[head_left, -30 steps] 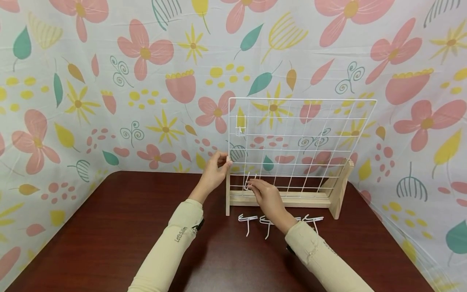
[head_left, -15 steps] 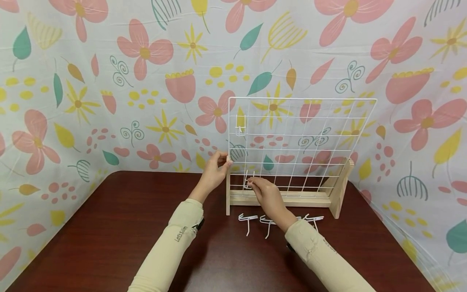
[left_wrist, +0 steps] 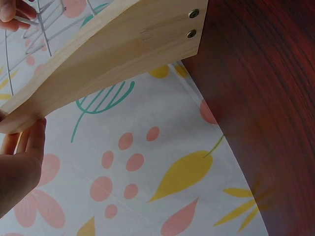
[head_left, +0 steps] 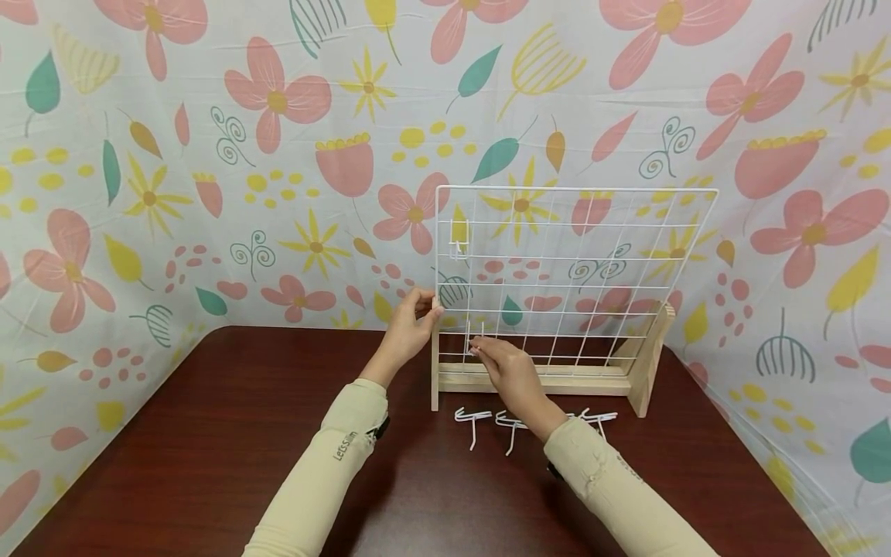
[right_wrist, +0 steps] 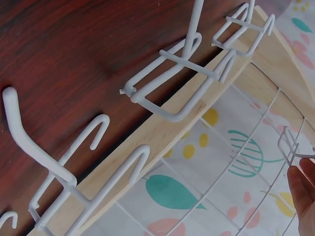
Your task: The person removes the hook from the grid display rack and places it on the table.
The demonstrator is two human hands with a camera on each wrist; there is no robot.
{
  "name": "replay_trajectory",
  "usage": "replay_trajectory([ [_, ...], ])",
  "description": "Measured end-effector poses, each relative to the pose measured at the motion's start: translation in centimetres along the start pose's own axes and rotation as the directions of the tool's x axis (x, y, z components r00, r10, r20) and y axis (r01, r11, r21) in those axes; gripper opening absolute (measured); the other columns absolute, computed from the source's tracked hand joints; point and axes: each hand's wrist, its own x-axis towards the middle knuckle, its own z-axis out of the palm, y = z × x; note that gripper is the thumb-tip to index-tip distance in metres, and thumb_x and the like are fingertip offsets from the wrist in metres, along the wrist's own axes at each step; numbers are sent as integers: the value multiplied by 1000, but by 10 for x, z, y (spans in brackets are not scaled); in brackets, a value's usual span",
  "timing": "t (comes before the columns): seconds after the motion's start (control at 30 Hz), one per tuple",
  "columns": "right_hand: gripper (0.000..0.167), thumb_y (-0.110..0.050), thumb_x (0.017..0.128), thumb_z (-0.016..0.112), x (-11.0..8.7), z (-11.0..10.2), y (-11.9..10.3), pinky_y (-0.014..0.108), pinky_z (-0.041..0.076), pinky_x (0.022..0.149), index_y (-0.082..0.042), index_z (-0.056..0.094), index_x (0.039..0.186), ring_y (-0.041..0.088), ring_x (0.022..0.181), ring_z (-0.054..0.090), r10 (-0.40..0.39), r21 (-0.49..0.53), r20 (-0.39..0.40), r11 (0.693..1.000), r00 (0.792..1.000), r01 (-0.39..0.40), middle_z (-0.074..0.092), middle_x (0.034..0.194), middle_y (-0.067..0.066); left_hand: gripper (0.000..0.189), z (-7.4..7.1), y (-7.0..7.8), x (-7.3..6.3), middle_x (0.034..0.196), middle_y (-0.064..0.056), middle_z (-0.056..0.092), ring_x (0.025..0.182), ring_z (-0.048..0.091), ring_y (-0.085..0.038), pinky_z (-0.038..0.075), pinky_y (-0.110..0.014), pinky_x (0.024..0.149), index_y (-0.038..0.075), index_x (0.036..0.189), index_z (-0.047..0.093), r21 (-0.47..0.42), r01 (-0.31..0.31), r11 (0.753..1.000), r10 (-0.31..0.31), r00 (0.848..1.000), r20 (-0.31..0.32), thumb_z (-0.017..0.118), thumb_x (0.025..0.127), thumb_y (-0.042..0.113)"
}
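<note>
My left hand (head_left: 407, 329) grips the upper front of the wooden side panel (left_wrist: 118, 51) at the left end of a stand, thumb in front and fingers behind in the left wrist view. The stand carries an upright white wire grid (head_left: 578, 189). Low on the grid's left side, my right hand (head_left: 513, 379) pinches a white wire hook (head_left: 469, 344), its two prongs pointing up against the grid wires. Fingertips cover part of that hook. Higher in the same left column hangs another white hook (head_left: 458, 249).
Several more white hooks lie on the dark wooden table in front of the stand, among them a left hook (head_left: 473, 417) and a right hook (head_left: 599, 418); my right wrist partly covers the row. Behind stands a flowered cloth (head_left: 313, 155). A second wooden side panel (head_left: 650, 363) closes the stand's right end.
My right hand's hook has turned from slanted to nearly upright and risen slightly against the grid. The left hand keeps its grip on the side panel.
</note>
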Motion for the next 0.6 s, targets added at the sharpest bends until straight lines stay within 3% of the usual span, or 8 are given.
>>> replay_trajectory([
  [0.6,25,4,76,77,-5,-16,-9,37,57,80,1,73,100,26,91,69,-70,-15,-41,997,997,69,72,98,12,25,-1,1,-1,115,-17,58,111,57,-30,46,-39,102,-1,118,53,-1,16,1000,-16,1000,16,59,96,9],
])
